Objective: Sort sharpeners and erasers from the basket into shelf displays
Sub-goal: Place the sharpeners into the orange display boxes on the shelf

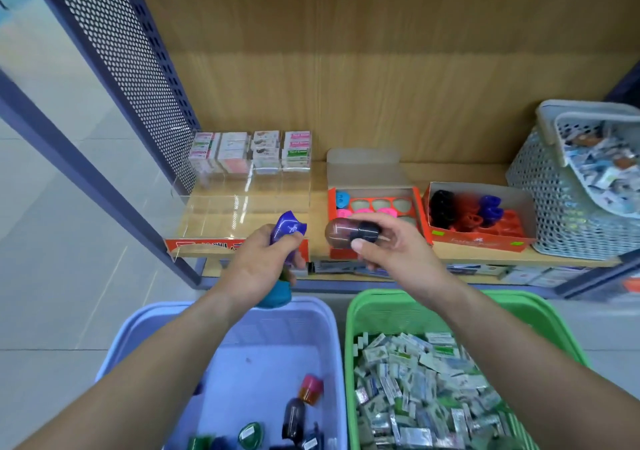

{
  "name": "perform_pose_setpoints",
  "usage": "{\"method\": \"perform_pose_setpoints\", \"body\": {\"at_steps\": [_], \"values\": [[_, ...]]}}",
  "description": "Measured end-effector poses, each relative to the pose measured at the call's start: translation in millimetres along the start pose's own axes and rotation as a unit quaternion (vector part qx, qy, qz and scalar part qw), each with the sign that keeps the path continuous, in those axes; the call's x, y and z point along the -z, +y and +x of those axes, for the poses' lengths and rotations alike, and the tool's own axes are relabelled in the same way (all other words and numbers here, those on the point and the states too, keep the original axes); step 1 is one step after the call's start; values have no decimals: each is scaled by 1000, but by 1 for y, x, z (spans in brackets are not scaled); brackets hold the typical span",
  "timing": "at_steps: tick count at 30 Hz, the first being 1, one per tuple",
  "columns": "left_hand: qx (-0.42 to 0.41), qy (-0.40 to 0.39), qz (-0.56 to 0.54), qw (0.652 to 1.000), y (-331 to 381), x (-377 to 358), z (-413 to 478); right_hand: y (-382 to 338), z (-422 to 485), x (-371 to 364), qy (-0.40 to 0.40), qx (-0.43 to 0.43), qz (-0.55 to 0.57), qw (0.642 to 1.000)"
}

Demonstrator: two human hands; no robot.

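Below the hands sits a blue basket (221,356); left hand (258,269) clenches several sharpeners (288,228), right hand (388,245) pinches a capsule sharpener (349,233); the overfull left grasp could spill one.

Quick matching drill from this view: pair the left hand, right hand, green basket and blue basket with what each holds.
1. left hand
2. right hand
3. green basket
4. blue basket

A. heap of small wrapped erasers
B. a few loose sharpeners
C. blue sharpener
D. dark capsule-shaped sharpener

Pairs: 1-C, 2-D, 3-A, 4-B
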State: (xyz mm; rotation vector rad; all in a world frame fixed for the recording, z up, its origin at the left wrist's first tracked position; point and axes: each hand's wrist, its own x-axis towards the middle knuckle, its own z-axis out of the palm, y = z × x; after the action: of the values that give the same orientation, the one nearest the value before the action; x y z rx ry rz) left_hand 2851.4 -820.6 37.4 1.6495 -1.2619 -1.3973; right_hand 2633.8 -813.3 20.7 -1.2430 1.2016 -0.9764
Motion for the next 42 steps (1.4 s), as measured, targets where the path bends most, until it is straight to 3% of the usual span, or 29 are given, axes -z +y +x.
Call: {"method": "perform_pose_setpoints", "body": {"at_steps": [7,13,18,22,27,34,42], "values": [[-51,-95,72,992,9,-59,10,4,5,126,55,-62,-186,979],[-108,-89,84,986,22,-117,16,16,-2,236,150,-77,-326,930],[-132,-78,83,985,22,-152,20,31,-1,264,203,-52,-395,894],[-129,-64,84,986,17,-167,24,46,3,271,221,-38,-495,840],[-126,-65,97,985,12,-175,27,65,7,276,227,-71,-518,821],[-100,-70,97,988,3,-168,34,81,11,279,287,-18,-519,805],[-88,-64,82,991,4,-159,38,93,32,271,311,-43,-472,824]]}}
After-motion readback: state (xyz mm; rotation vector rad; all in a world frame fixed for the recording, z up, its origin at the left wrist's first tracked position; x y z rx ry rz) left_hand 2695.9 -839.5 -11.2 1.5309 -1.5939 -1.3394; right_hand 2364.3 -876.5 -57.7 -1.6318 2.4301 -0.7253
